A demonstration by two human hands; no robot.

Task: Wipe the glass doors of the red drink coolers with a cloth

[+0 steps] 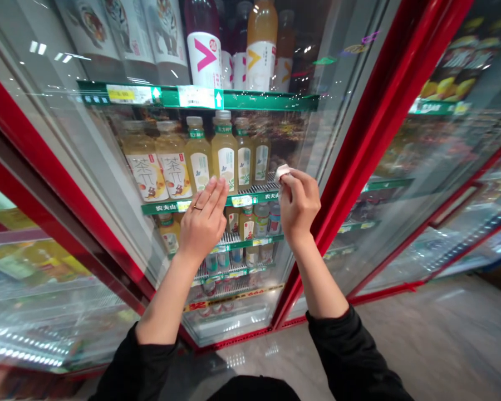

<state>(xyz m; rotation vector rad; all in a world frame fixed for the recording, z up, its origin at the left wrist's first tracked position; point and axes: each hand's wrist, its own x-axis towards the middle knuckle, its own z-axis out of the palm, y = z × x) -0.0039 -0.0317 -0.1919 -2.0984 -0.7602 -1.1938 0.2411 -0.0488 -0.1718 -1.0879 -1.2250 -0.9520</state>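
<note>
1. The left hand [202, 225] is reaching up near the centre of the frame, its fingers lying straight and close together, its back facing the camera. Its grip is lying flat and released; whether the fingertips are touching the glass is hard to tell.
2. A thin ring [197, 208] is circling one finger of that hand.
3. The right hand [299, 206] is hovering right of centre, its fingers bending and its grip pinching a small white wad [283, 171].
4. The white wad is sticking out at the fingertips, just right of the frame's centre, in front of the glass door [304, 120]; its material is not showing clearly.
5. Behind the glass, at centre, yellowish bottles [224, 142] with white labels and green neck bands are standing upright in a row. A green shelf strip [161, 209] is running below them, partly disappearing behind the left hand.
6. At top centre, a magenta bottle [204, 50] and an orange bottle [261, 53] are standing above another green strip [271, 101].
7. Smaller bottles [248, 224] are showing between the hands, on a lower shelf.
8. A red door frame [361, 133] is slanting through the right half.
9. Black sleeves [350, 351] are covering the upper arms along the lower edge, and grey floor [455, 340] is filling the lower right.
</note>
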